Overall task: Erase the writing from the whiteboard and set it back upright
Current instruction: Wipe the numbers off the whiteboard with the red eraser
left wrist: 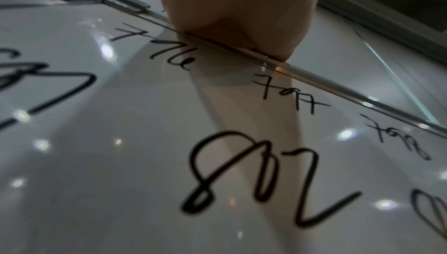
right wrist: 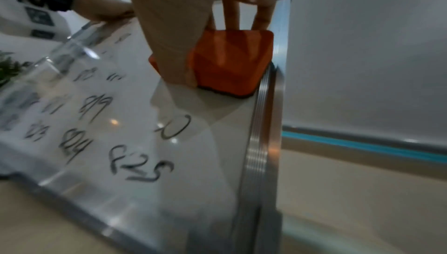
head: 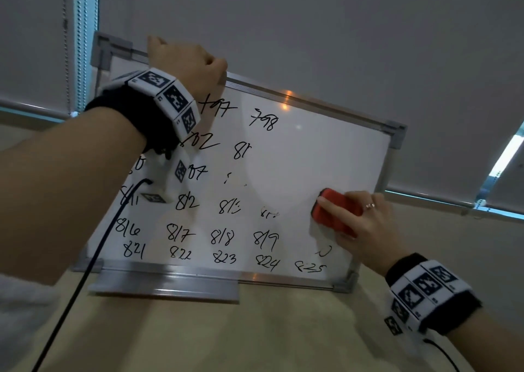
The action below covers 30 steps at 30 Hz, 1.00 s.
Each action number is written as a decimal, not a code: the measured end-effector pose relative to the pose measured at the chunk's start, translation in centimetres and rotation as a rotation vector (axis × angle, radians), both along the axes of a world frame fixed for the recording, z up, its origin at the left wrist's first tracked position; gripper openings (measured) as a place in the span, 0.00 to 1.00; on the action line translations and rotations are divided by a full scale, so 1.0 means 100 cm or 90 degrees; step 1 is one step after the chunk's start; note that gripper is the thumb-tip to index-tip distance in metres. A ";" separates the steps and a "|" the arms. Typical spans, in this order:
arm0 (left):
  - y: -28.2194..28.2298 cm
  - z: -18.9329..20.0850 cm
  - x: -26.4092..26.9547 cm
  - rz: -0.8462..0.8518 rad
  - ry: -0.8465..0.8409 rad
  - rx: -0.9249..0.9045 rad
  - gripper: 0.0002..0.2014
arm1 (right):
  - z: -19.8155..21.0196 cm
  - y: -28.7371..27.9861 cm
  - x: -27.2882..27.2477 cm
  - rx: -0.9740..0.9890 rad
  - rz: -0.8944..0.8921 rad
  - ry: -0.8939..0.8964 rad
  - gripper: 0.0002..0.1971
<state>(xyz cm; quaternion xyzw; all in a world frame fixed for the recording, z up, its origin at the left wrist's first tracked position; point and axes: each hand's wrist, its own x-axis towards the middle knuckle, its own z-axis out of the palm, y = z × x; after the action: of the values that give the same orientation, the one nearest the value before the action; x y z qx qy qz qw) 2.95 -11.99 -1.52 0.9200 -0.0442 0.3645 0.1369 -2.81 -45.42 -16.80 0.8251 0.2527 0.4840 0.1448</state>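
A metal-framed whiteboard point(head: 312, 150) leans back on a beige table, covered with rows of black handwritten numbers on its left and lower parts; its upper right area is wiped white. My left hand point(head: 187, 60) grips the board's top edge near the left corner, fingers curled over the frame point(left wrist: 314, 78). My right hand point(head: 365, 218) holds a red eraser point(head: 337, 213) flat against the board near its right edge, thumb on one side and fingers on the other. In the right wrist view the eraser point(right wrist: 229, 61) sits beside the right frame rail point(right wrist: 261, 124), above the smeared "825" point(right wrist: 142, 164).
The board's pen tray point(head: 167, 283) juts out along its bottom edge over the table point(head: 255, 332). Grey roller blinds point(head: 312, 31) hang behind the board. A black cable point(head: 85, 272) runs from my left wristband down across the board's lower left corner.
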 end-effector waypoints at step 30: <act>0.001 0.000 0.006 0.002 0.005 -0.014 0.25 | -0.033 -0.016 -0.010 -0.119 -0.008 0.014 0.33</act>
<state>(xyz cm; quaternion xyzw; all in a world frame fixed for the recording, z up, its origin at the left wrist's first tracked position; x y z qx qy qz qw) 3.54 -11.90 -1.53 0.9201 -0.0383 0.3613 0.1465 -3.85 -47.02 -20.06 0.8148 0.2932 0.4483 0.2218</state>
